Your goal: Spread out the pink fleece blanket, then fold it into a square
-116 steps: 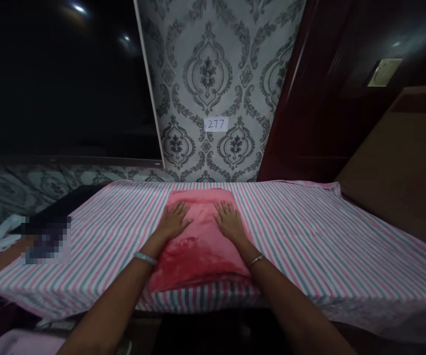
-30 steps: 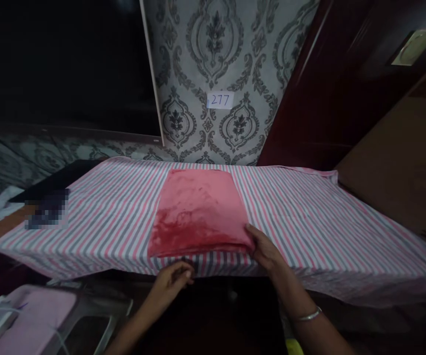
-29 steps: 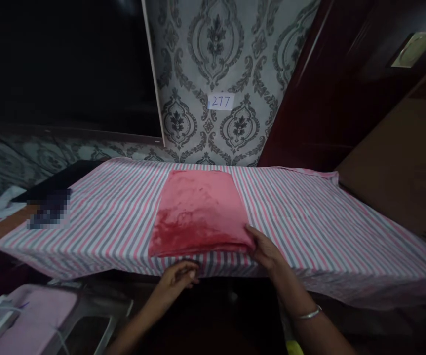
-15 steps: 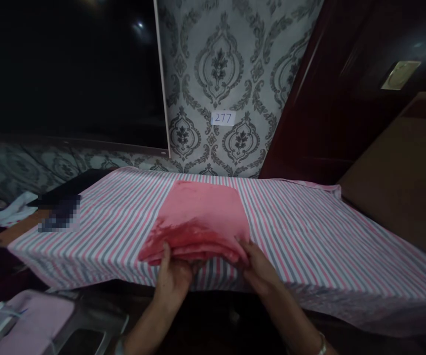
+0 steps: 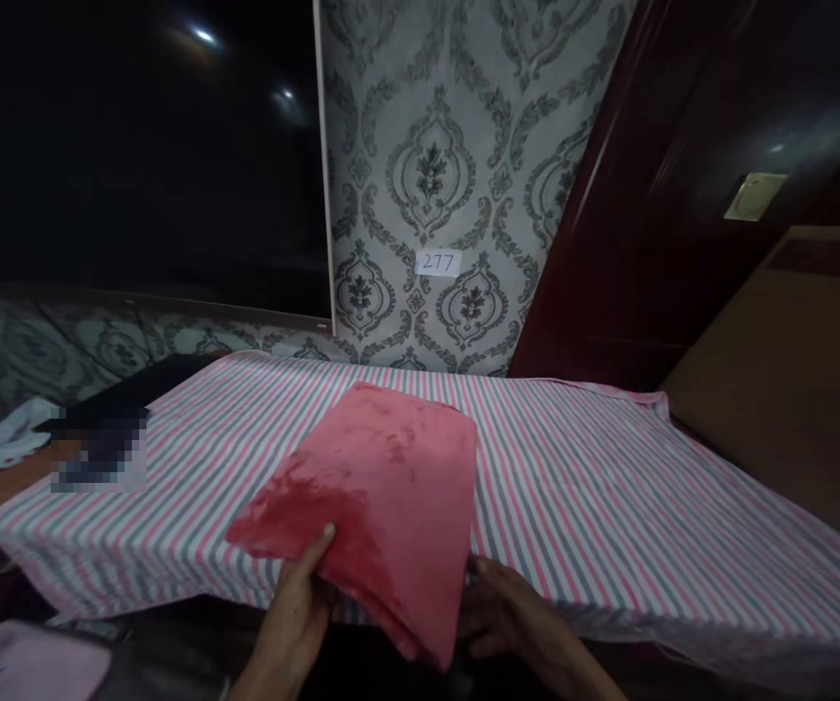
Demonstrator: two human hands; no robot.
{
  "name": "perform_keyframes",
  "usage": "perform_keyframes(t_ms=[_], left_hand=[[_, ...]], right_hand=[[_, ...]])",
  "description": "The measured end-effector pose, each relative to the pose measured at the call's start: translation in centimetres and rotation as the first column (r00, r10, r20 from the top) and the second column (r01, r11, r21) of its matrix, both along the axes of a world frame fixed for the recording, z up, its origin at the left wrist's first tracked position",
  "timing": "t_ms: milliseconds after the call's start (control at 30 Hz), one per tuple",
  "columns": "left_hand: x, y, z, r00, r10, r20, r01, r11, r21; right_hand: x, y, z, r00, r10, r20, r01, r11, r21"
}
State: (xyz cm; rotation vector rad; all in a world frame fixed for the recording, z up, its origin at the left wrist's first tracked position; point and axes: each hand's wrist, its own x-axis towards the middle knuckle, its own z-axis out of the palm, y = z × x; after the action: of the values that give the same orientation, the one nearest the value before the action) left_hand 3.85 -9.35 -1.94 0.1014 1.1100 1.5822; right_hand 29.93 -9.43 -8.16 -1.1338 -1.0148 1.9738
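A folded pink fleecy cloth lies turned at an angle on the striped tablecloth, its near corner reaching out past the table's front edge. Darker red patches mark its left part. My left hand grips the front left edge, thumb on top and the other fingers hidden underneath. Close beside the right edge is my right hand, fingers loosely curved and apart, with nothing visible in them. Its fingertips are near the cloth; whether they touch it I cannot tell.
A large dark screen hangs at the left on the patterned wall. A brown cardboard box stands at the right. Dark items, partly pixelated, lie on the table's left end. A pink padded seat is at lower left.
The cloth has turned and its near side has come toward me over the front edge. My right hand has let go of its right side; my left hand still holds it, lower and further left.
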Motion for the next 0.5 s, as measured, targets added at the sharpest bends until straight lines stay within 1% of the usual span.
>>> perform_keyframes(t_ms=[67, 133, 167, 233, 300, 367, 433, 500], left_hand=[[-1.0, 0.6, 1.1, 0.995, 0.040, -0.088, -0.036, 0.998, 0.043], [-3.2, 1.2, 2.3, 0.987, 0.036, -0.157, -0.025, 0.997, 0.071], [-4.7, 1.4, 2.7, 0.983, 0.017, -0.182, -0.007, 0.998, 0.058], [-7.8, 1.6, 3.0, 0.979, -0.023, -0.201, 0.017, 0.999, -0.033], [-10.6, 1.7, 2.5, 0.983, -0.027, -0.180, 0.001, 0.990, -0.145], [-12.5, 1.6, 1.3, 0.989, -0.023, -0.143, -0.009, 0.976, -0.216], [-13.4, 1.6, 0.1, 0.992, -0.026, -0.120, -0.004, 0.972, -0.236], [-13.7, 1.6, -0.7, 0.994, -0.026, -0.108, 0.000, 0.973, -0.232]], right_hand=[[0.4, 0.6, 0.3, 0.999, 0.018, 0.046, -0.018, 1.000, 0.005], [0.9, 1.3, 0.8, 0.996, -0.007, 0.086, 0.003, 0.999, 0.047], [1.2, 1.7, 1.2, 0.995, -0.040, 0.094, 0.032, 0.996, 0.082], [1.7, 2.9, 2.0, 0.986, -0.132, 0.097, 0.116, 0.980, 0.160], [1.8, 4.5, 2.9, 0.972, -0.213, 0.103, 0.183, 0.953, 0.239], [1.3, 6.8, 3.6, 0.957, -0.262, 0.121, 0.210, 0.919, 0.332], [0.0, 9.8, 4.0, 0.941, -0.306, 0.144, 0.213, 0.867, 0.451], [-1.8, 13.2, 4.4, 0.908, -0.365, 0.207, 0.195, 0.804, 0.562]])
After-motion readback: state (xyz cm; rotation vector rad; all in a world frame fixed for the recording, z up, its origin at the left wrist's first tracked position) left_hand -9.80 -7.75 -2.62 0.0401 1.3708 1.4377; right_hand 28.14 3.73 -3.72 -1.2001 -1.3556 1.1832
